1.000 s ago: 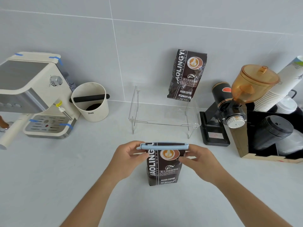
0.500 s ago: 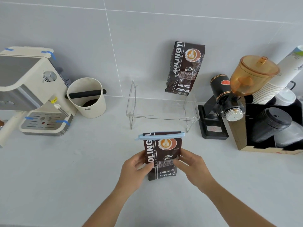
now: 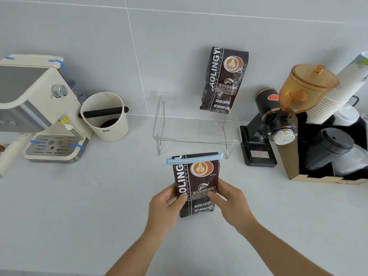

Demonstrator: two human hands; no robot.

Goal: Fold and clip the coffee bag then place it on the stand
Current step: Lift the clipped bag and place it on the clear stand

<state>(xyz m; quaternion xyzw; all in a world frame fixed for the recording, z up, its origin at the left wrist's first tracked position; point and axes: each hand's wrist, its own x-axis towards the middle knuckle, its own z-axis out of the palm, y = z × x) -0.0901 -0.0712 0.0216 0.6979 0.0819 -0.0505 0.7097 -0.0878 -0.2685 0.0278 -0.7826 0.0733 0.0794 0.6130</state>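
Observation:
A dark brown coffee bag stands upright on the counter in front of me, its folded top closed by a long light-blue clip. My left hand grips the bag's left side and my right hand grips its right side, thumbs on the front. Just behind the bag stands a clear acrylic stand. On the stand's right rear part a second, identical coffee bag leans against the wall.
A cream espresso machine and a white knock box sit at the left. At the right are a black grinder with an amber hopper, a stack of paper cups and a black organiser holding lids.
Both hands slid down from the clip to the bag's lower sides. The bag now sits slightly closer to the stand.

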